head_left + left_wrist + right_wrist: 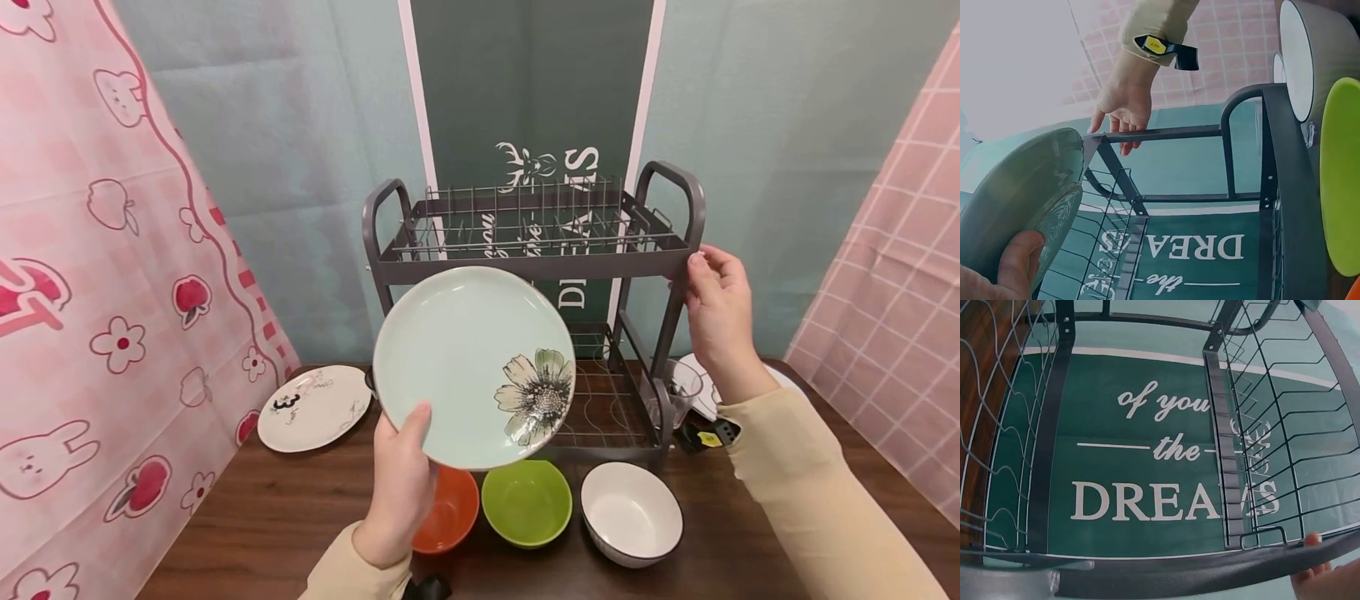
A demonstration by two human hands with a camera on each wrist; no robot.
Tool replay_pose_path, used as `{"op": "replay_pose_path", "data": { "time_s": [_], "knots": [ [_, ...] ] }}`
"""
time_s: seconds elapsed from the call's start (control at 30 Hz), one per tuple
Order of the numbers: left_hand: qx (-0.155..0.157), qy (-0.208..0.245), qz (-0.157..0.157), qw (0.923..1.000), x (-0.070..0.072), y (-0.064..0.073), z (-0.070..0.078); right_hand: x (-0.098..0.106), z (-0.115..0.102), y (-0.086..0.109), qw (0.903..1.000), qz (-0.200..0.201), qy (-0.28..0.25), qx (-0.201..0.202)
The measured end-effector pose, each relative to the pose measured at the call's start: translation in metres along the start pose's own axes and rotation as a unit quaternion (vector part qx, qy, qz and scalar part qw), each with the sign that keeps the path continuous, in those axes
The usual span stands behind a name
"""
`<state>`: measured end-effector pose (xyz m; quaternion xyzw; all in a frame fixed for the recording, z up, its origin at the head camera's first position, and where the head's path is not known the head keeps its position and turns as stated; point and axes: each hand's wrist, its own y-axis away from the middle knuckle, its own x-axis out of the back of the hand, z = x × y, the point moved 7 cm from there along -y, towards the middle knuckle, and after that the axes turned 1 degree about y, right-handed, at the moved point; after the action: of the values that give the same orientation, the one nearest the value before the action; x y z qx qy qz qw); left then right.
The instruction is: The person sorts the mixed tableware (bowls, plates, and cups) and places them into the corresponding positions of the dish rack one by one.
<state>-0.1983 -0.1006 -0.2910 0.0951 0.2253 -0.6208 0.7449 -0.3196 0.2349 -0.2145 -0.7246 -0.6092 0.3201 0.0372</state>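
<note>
The left hand (399, 493) is pinching the pale green plate (461, 358) at its lower left rim, thumb lying on the face and fingers running behind; holding it so is probably leaving most of the rim free while the thumb is countering tilt. The plate is hanging in the air before the grey dish rack (540, 268), face toward the wearer and higher than the bowls. The right hand (722, 315) is gripping the rack's frame at the upper right corner, presumably bracing it. The orange bowl (448, 515), green bowl (527, 504) and white bowl (632, 510) are standing in a row along the rack's front, mouths up, likely set there for easy reach. Edges: the plate's upper rim is overlapping the rack's front rail (637, 262) in the head view; whether the two are touching, I am not able to tell. Open air is showing above the upper tier; under it, room is looking tighter. To the left, an oval plate (315, 410) is lying flat on the tabletop (225, 517). A clear cup (686, 392) is sitting just beside the rack's right post, leaving little slack there should the frame shift.
</note>
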Motion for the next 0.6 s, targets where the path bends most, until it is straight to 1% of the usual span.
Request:
{"op": "replay_pose_path", "data": {
  "time_s": [0.07, 0.13, 0.2, 0.3, 0.43, 0.6],
  "knots": [
    [-0.007, 0.001, -0.003, 1.0, 0.001, -0.001, 0.003, -0.004, 0.002, -0.001, 0.9997, -0.021, 0.0, 0.009],
    [-0.015, 0.003, -0.002, 0.9999, 0.003, -0.002, 0.007, -0.007, 0.003, -0.002, 0.9993, -0.032, 0.01, 0.017],
    [-0.019, 0.007, 0.001, 0.9998, 0.004, -0.004, 0.01, -0.008, 0.003, -0.003, 0.9988, -0.032, 0.026, 0.025],
    [-0.034, 0.015, 0.009, 0.9993, 0.005, -0.008, 0.017, -0.008, 0.002, -0.004, 0.9977, -0.033, 0.047, 0.036],
    [-0.065, 0.023, 0.018, 0.9975, 0.007, -0.016, 0.031, -0.007, 0.002, -0.004, 0.9966, -0.031, 0.064, 0.042],
    [-0.103, 0.038, 0.035, 0.9934, 0.01, -0.025, 0.046, -0.005, 0.002, -0.005, 0.9933, -0.024, 0.107, 0.039]
  ]
}}
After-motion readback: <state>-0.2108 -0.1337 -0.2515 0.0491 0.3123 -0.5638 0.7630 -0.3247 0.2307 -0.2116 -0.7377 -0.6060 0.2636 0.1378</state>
